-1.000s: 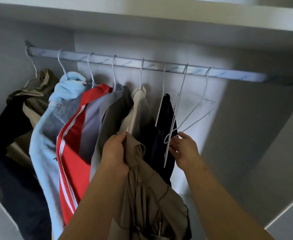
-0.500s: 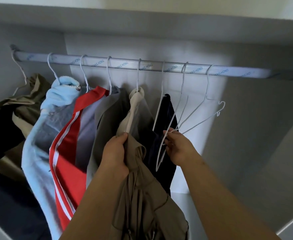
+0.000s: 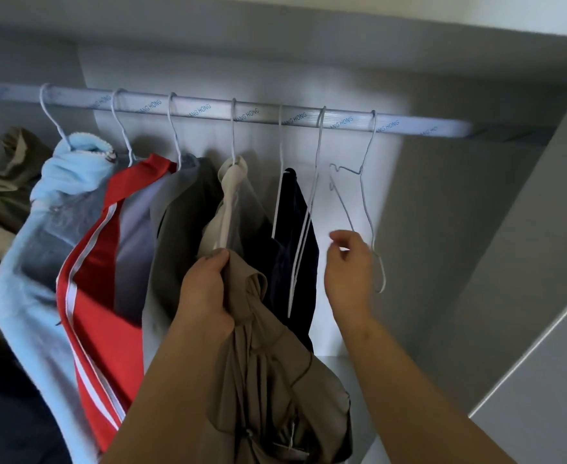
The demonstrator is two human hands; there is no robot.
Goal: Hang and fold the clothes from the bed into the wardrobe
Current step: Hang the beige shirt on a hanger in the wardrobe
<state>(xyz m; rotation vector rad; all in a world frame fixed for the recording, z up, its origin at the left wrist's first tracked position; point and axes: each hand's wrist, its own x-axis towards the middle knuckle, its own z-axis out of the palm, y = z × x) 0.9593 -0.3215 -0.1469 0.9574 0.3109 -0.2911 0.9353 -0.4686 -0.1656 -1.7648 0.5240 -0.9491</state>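
Fingers (image 3: 220, 259) bunch soft, creased khaki cloth (image 3: 275, 380).

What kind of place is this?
Most likely the inside of a wardrobe: a pale metal rail runs across, thin white wire hangers hook over it, and clothes like a light blue fleece top hang there.

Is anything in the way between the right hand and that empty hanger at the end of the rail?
Nothing visible. The right hand is open just beside the empty hanger, with only bare air between.
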